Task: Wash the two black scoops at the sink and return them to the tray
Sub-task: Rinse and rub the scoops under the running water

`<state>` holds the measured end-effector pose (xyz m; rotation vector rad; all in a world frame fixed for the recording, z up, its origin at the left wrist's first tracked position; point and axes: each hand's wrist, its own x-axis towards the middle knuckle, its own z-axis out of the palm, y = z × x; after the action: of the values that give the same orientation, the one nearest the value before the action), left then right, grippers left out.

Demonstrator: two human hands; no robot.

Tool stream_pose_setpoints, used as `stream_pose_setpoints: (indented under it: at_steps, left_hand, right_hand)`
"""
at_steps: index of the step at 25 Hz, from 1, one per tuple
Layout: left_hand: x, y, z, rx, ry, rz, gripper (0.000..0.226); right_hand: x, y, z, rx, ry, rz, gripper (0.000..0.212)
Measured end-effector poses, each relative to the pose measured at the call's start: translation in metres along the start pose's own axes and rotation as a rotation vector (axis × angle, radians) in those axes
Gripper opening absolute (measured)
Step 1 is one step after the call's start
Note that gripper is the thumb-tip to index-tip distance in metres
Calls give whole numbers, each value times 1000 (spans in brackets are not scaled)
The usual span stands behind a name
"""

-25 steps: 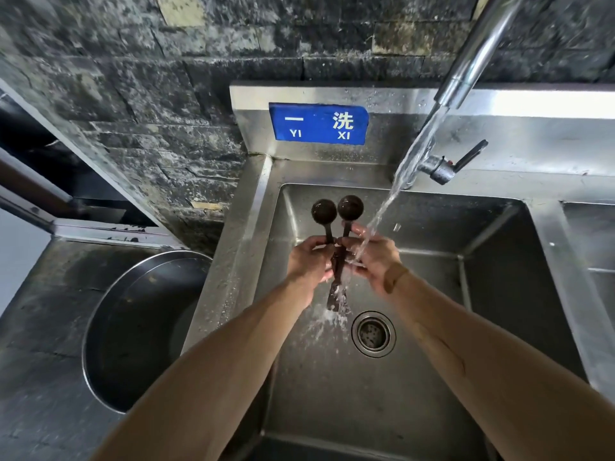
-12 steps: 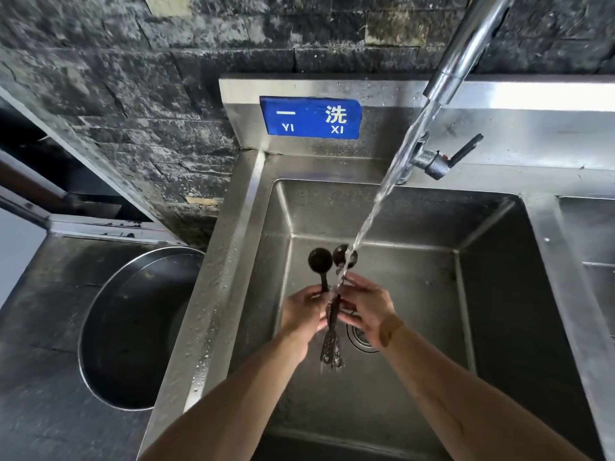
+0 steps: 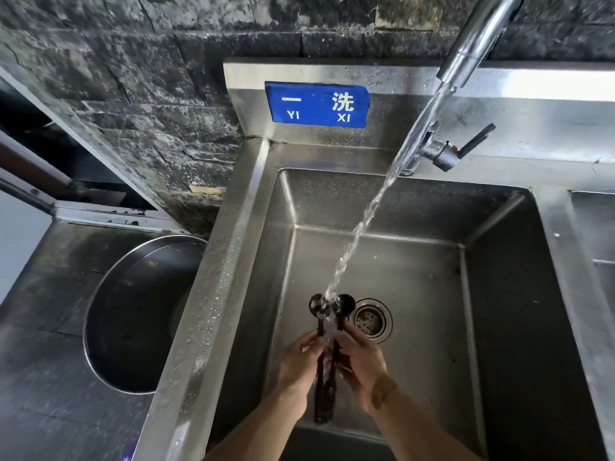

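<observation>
Two black long-handled scoops are held side by side over the steel sink (image 3: 499, 294). The left scoop (image 3: 317, 307) has its handle in my left hand (image 3: 301, 359). The right scoop (image 3: 344, 305) is gripped by my right hand (image 3: 361, 357). Both bowls point away from me, and both handles hang down between my palms. The water stream (image 3: 372, 207) from the tap (image 3: 472, 41) lands right on the two bowls. No tray is in view.
The drain (image 3: 371, 320) lies just right of the scoop bowls. The tap lever (image 3: 466, 148) sits at the sink's back edge. A large round steel basin (image 3: 133, 314) rests on the dark counter to the left. A second sink compartment (image 3: 595, 227) begins at the right.
My hands and both scoops have dropped lower and nearer to me in the sink. The stream, which earlier hit the handles and my fingers, now falls on the scoop bowls.
</observation>
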<state>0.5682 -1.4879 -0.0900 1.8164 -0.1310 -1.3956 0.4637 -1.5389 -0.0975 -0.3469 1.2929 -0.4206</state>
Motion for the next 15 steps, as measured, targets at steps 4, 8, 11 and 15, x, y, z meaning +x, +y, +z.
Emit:
stream_pose_setpoints:
  at_steps: [4,8,11,15]
  left_hand:
    - [8,-9,-3,-124,53,-140,17]
    - [14,-13,-2,47,183,-188,17]
    - [15,-9,2,148,170,-100,11]
    - [18,12,13,-50,112,-66,13]
  right_hand:
    - [5,8,-4,-8,111,20,21]
    - [10,13,-3,-107,194,9,20]
    - [10,9,2,-62,127,-11,19]
    - [11,-10,17,7,77,-33,20]
